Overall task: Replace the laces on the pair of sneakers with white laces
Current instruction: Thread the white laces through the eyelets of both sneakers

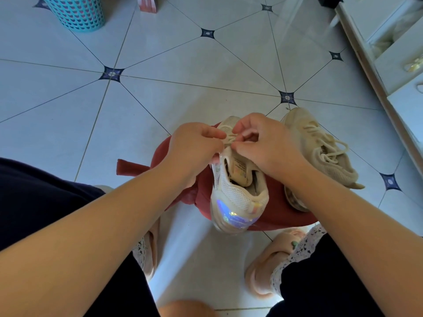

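A cream mesh sneaker (235,195) with a shiny iridescent heel stands on a red cushion (281,209), heel toward me. Both hands meet over its laced throat. My left hand (194,149) pinches the cream lace (229,138) from the left side. My right hand (265,143) pinches the same lace from the right, fingers curled. The second sneaker (320,149), beige and laced, lies just right of the cushion on the floor. My hands hide most of the lacing on the near shoe.
The floor (160,53) is pale tile with dark diamond insets. A teal plastic basket (75,12) stands at far left. A white cabinet (393,53) runs along the right edge. My feet in pink slippers (263,271) flank the cushion.
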Demonstrator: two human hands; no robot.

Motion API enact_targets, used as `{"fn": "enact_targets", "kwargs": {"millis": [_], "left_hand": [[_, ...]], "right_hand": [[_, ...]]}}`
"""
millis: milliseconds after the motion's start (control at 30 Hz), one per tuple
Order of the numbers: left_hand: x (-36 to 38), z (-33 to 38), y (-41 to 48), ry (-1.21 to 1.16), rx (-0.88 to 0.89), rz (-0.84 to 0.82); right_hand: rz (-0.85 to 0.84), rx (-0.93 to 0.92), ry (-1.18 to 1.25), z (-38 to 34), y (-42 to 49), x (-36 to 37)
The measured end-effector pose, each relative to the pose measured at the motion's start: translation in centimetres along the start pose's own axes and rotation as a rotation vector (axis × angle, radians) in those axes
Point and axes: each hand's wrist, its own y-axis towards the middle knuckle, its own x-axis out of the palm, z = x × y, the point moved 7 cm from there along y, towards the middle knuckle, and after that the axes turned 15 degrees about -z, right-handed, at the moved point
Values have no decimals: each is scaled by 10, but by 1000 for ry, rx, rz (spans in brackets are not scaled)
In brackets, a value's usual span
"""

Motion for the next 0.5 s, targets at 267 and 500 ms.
{"fn": "enact_targets", "kwargs": {"millis": [267, 500], "left_hand": [[-2, 1, -4, 39, 55, 78], [1, 1, -5, 13, 80, 41]], "right_hand": [[-89, -35, -215, -12, 2, 0], [-11, -30, -279, -10, 3, 6]]}}
